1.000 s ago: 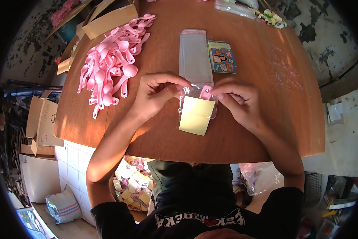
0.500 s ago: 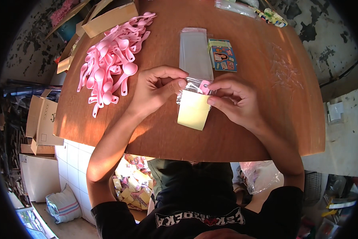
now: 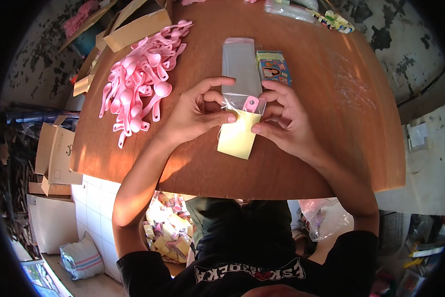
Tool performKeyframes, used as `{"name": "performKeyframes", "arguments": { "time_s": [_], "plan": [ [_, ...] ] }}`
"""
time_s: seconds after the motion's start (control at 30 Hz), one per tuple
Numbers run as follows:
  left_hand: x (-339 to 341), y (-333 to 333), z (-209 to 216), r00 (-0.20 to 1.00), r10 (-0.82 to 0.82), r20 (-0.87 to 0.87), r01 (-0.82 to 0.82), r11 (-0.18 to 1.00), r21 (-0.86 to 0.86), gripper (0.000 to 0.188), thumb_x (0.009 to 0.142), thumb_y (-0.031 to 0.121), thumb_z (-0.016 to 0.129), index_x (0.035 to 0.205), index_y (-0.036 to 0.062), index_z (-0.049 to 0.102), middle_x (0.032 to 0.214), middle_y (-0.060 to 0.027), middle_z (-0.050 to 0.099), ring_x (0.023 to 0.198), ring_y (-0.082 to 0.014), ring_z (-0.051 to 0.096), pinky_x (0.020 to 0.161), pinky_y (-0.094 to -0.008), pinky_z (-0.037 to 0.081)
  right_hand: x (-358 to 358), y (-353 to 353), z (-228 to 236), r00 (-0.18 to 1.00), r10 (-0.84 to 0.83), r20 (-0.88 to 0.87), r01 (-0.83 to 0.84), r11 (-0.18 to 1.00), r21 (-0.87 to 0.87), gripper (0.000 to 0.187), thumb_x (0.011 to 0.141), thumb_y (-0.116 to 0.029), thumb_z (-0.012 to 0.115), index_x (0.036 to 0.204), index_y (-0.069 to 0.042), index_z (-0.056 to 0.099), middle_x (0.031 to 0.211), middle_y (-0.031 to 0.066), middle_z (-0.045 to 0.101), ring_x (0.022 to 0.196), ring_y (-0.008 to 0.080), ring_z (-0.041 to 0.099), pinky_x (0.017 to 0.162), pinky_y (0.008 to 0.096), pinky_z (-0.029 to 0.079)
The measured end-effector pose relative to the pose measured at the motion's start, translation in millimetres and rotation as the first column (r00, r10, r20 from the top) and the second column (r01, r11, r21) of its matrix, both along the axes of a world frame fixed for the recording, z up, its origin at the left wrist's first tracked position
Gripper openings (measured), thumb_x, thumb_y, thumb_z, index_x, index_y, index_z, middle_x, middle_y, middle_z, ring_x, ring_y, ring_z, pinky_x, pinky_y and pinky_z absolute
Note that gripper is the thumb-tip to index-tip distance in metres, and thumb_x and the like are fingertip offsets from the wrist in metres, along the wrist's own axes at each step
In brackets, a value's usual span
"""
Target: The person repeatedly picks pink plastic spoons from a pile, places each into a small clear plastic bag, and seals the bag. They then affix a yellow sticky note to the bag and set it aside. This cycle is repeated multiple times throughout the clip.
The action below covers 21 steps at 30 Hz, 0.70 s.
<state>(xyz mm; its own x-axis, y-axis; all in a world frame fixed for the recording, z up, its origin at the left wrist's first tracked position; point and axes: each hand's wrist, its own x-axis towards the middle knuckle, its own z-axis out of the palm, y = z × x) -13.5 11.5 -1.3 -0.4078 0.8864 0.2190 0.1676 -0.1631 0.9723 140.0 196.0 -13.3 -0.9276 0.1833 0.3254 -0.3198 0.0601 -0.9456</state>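
In front of me, a clear plastic bag (image 3: 231,102) is held between my two hands. A plain yellow card (image 3: 236,137) covers its lower part, and a pink spoon handle (image 3: 251,103) with a hole shows above the card. Pressing the card's upper left edge with the thumb, my left hand (image 3: 202,110) is closed on the bag. My right hand (image 3: 288,116) pinches the right side, its thumb on the card and its fingers behind. The spoon's bowl is hidden. Just beyond lie a stack of clear bags (image 3: 240,64) and a stack of printed cards (image 3: 274,70).
A heap of pink spoons (image 3: 133,86) lies on the left of the wooden table (image 3: 306,173). Cardboard boxes (image 3: 138,29) stand behind it. Thin clear plastic pieces (image 3: 351,86) lie at right. Below the table's near edge is a container of packed items (image 3: 170,227).
My left thumb has moved down onto the card's upper left edge. My right fingers have shifted outward along the bag, and more of the pink handle shows.
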Motion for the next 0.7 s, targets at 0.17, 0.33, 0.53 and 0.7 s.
{"name": "performKeyframes", "arguments": {
  "time_s": [0.17,0.33,0.53,0.7],
  "plan": [
    [3,-4,5,0.999,0.045,0.007,-0.045,0.999,0.002,0.065,0.080,-0.007,0.074,0.138,0.0017,0.046,0.089,-0.0059,0.070,0.084,-0.0084,0.066,0.075,-0.0227,0.056,-1,-2,-4,0.995,0.076,-0.063,-0.077,0.997,-0.020,0.076,0.082,0.004,0.073,0.144,-0.006,0.031,0.114,0.0107,0.055,0.087,0.0127,0.063,0.080,0.0269,0.052],
    [15,-43,34,1.000,0.031,0.002,-0.031,0.999,0.015,0.068,0.075,-0.005,0.080,0.135,-0.0016,0.049,0.085,-0.0060,0.070,0.073,-0.0070,0.066,0.060,-0.0194,0.052,-2,1,-6,0.996,0.017,-0.084,-0.016,1.000,0.014,0.073,0.083,0.000,0.073,0.144,-0.006,0.032,0.112,0.0110,0.055,0.087,0.0120,0.062,0.077,0.0254,0.051],
    [79,-145,24,0.912,-0.376,-0.164,0.324,0.906,-0.271,0.046,0.071,0.009,0.086,0.113,0.0024,0.070,0.100,-0.0130,0.073,0.069,-0.0140,0.072,0.061,-0.0253,0.061,7,11,-7,0.996,-0.080,-0.047,0.082,0.996,0.043,0.058,0.088,0.000,0.068,0.138,-0.004,0.039,0.109,0.0096,0.057,0.086,0.0107,0.061,0.074,0.0244,0.050],
    [109,-247,-51,0.990,0.102,-0.096,-0.137,0.561,-0.816,0.068,0.070,0.017,0.087,0.130,0.0046,0.057,0.085,-0.0105,0.072,0.077,-0.0216,0.073,0.067,-0.0321,0.060,-7,12,-9,0.985,-0.146,-0.089,0.158,0.977,0.146,0.046,0.089,0.001,0.064,0.131,-0.004,0.047,0.103,0.0071,0.060,0.081,0.0106,0.060,0.073,0.0260,0.052]
  ]
}}
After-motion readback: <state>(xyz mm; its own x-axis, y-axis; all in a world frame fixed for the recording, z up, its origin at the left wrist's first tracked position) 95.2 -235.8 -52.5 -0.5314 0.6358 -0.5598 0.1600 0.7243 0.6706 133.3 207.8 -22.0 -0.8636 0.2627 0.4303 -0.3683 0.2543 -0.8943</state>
